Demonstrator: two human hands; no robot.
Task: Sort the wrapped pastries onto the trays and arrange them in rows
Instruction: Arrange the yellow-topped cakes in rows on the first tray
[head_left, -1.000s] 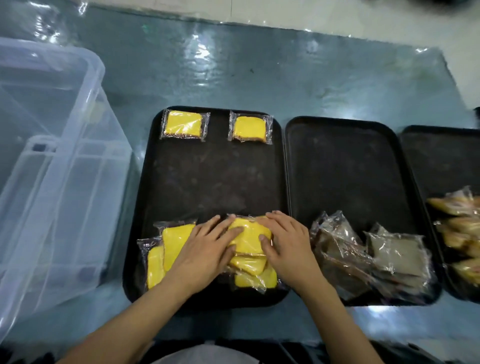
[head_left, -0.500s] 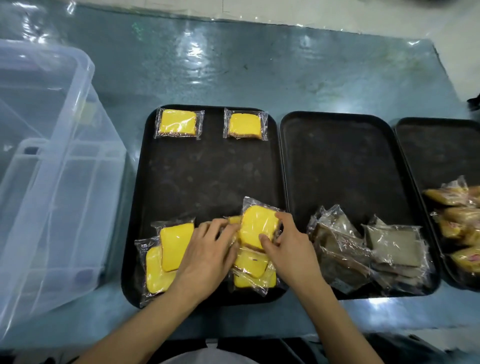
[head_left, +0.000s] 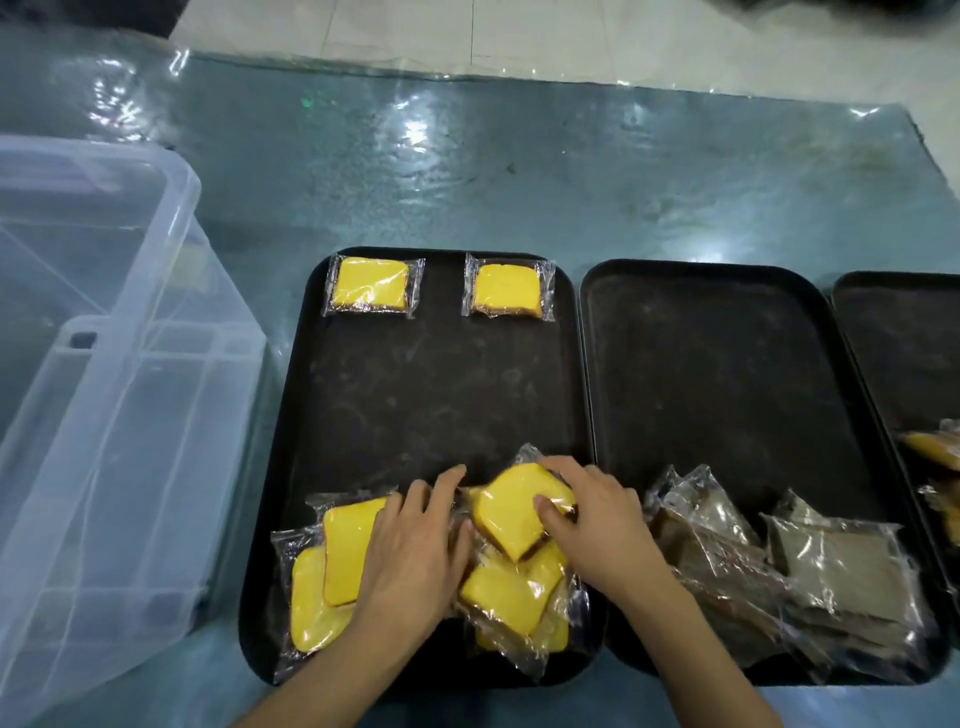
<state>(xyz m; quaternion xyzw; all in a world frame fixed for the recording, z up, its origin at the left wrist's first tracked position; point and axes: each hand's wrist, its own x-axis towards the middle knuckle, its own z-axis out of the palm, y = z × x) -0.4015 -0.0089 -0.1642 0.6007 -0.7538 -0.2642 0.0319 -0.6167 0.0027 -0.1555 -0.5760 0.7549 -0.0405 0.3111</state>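
**Next yellow pastry picked from the pile**

While the left hand (head_left: 415, 561) lies flat-fingered, steadying the heap, the right hand (head_left: 597, 525) pinches a clear-wrapped yellow square pastry (head_left: 514, 512) above the black rectangular tray (head_left: 415, 395), likely to extend the far row of two wrapped yellow pastries (head_left: 370, 286).

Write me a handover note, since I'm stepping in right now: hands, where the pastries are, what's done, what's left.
Right hand: grip on one wrapped yellow pastry, tilted above the pile.
Left hand: flat on the yellow pile, holding nothing.
Left tray: two yellow pastries start the far row; the rest are heaped at the near edge.
Middle tray: brown pastries heaped near, none arranged.
Right tray: partly out of view, some pastries piled.
Left: finish the rows on every tray.
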